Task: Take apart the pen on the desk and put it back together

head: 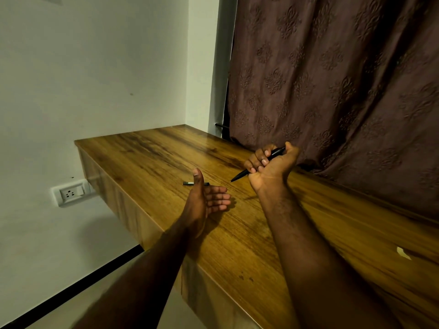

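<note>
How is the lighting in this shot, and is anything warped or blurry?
Head view: dim, warm light, with a soft sheen on the far end of the desk; the left hand casts a soft shadow on the wood; wide-angle distortion tilts the desk and curtain; the near forearms look slightly soft, while the pen stays sharp.

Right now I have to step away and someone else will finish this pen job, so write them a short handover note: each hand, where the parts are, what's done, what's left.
Right hand: closed around the black pen body, tip pointing down-left above the desk.
Left hand: open, empty, palm turned inward, low over the desk.
Loose part: a short dark pen piece lies flat on the desk just beyond the left thumb, partly hidden by it.
Done: the pen appears to be at least partly apart.
Left: I cannot tell whether more pieces must come off; the loose piece has yet to be refitted to the body.
</note>
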`<state>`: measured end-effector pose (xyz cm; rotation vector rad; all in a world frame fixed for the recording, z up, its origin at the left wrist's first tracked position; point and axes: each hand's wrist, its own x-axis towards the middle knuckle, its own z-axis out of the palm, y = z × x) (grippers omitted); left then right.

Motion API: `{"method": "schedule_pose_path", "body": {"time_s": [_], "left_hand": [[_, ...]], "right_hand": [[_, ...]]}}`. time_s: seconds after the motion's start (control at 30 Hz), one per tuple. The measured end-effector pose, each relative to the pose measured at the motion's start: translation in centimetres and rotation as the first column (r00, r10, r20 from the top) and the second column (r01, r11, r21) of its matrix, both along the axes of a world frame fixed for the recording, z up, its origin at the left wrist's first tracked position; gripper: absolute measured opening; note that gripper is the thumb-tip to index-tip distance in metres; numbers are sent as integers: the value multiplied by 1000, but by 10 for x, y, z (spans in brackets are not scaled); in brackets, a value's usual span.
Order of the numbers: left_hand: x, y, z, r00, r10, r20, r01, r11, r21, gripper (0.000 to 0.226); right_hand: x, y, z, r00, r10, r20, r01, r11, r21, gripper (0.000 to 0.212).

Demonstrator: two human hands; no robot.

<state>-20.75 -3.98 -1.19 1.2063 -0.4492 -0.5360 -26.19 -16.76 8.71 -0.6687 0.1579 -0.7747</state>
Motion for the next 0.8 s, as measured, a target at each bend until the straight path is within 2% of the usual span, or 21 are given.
{"method": "schedule_pose_path", "body": {"time_s": [0.13,0.53,0.63,0.8], "left_hand": [[0,0,1,1000,-3,0,3,1000,-4,104],[1,0,-1,1000,-9,-5,9,1000,1,104],[0,0,0,1000,-12,-10,12,1000,0,105],[0,0,1,1000,-14,-15,14,1000,-1,107]], "right_hand": [[0,2,-1,1000,-16,4,17,999,-35,47],[2,4,0,998,64,28,-57,978,-200,50],[1,3,-1,997,68,24,-62,980,-191,50],[1,-1,-2,1000,-3,26,5,996,-89,50]]}}
